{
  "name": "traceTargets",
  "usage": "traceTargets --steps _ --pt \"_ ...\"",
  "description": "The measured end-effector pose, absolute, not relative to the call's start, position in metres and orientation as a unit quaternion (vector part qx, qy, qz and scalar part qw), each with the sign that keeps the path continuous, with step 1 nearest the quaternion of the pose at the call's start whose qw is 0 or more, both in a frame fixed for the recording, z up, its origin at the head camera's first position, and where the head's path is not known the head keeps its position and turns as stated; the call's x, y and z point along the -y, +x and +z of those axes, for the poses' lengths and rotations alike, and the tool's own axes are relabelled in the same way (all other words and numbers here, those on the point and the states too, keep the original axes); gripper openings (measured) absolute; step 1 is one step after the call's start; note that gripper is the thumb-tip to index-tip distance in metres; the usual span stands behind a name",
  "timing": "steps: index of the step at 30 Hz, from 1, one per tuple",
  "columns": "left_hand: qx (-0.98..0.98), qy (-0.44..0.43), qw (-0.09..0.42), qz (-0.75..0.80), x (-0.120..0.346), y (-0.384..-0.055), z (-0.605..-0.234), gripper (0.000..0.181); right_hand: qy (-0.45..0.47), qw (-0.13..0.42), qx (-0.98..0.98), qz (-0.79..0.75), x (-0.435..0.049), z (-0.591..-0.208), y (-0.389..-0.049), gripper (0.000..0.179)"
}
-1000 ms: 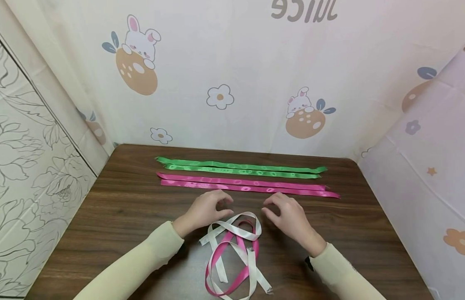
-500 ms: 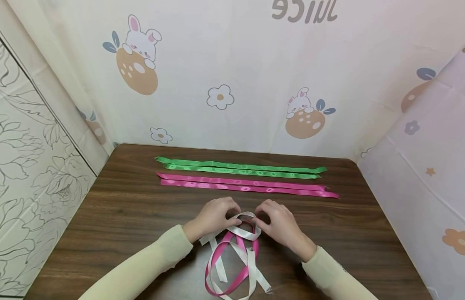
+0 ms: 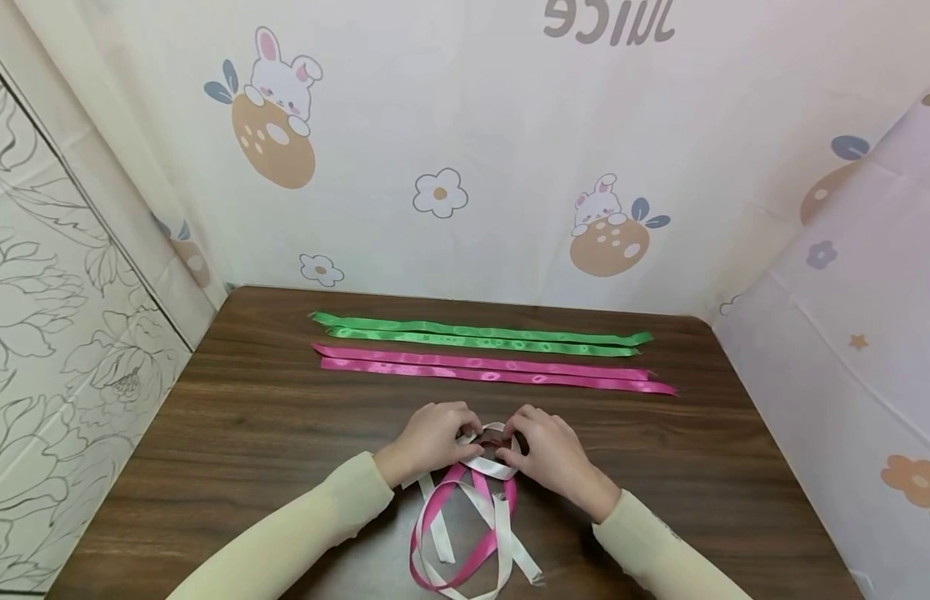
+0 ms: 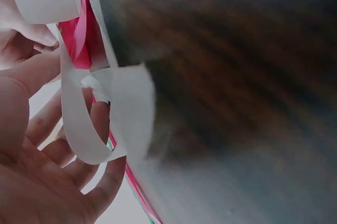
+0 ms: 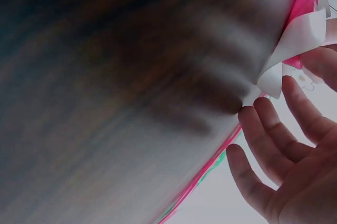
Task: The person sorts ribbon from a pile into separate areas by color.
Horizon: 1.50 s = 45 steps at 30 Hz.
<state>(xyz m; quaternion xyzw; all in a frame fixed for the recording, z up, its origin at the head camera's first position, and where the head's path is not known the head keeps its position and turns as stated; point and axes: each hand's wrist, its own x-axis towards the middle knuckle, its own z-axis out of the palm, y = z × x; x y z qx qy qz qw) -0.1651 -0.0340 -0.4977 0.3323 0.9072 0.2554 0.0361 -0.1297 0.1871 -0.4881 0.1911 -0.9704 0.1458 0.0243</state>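
Observation:
A white ribbon [image 3: 499, 533] and a pink ribbon [image 3: 480, 550] lie looped over each other near the front middle of the table. My left hand [image 3: 432, 437] is at the left side of the upper loop, its bent fingers about the white ribbon [image 4: 79, 113] in the left wrist view. On the loop's right side is my right hand [image 3: 553, 452], thumb and forefinger apart. Its loosely bent fingers [image 5: 266, 142] reach the table beside the white ribbon [image 5: 300, 37] in the right wrist view. The hands partly hide the top of the loops.
Behind the hands, two pink ribbons [image 3: 483, 367] lie straight across the brown wooden table [image 3: 247, 433]. Two green ribbons [image 3: 483, 333] run alongside them, farther back. A printed curtain [image 3: 502, 108] hangs behind the table's back edge.
Both hands have moved inward, closer to each other, onto the upper ribbon loop. They then came slightly nearer to me. The straight ribbons have stayed put.

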Motion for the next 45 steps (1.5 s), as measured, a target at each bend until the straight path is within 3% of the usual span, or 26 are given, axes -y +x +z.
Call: traceTargets --steps 4,8,15,25,37,45 --pt "-0.910 0.339 0.034 0.235 0.032 -0.165 -0.499 0.018 0.194 0.021 0.971 0.136 -0.186 -0.490 -0.131 0.017" --pt "-0.911 0.346 0.021 0.223 0.031 -0.164 -0.501 0.002 0.199 0.030 0.969 0.144 -0.187 -0.490 -0.131 0.015" --pt "-0.907 0.351 -0.014 0.234 0.036 -0.157 -0.490 0.005 0.210 0.061 0.959 0.180 -0.191 -0.478 -0.127 0.016" --pt "-0.877 0.357 -0.066 0.315 0.041 -0.148 -0.445 0.008 0.236 0.134 0.937 0.218 -0.191 -0.441 -0.118 0.020" --pt "-0.845 0.351 -0.120 0.385 0.059 -0.144 -0.402 0.008 0.266 0.179 0.902 0.288 -0.192 -0.396 -0.110 0.021" --pt "-0.837 0.333 -0.123 0.416 0.082 -0.153 -0.393 0.010 0.242 0.186 0.900 0.312 -0.204 -0.384 -0.112 0.027"
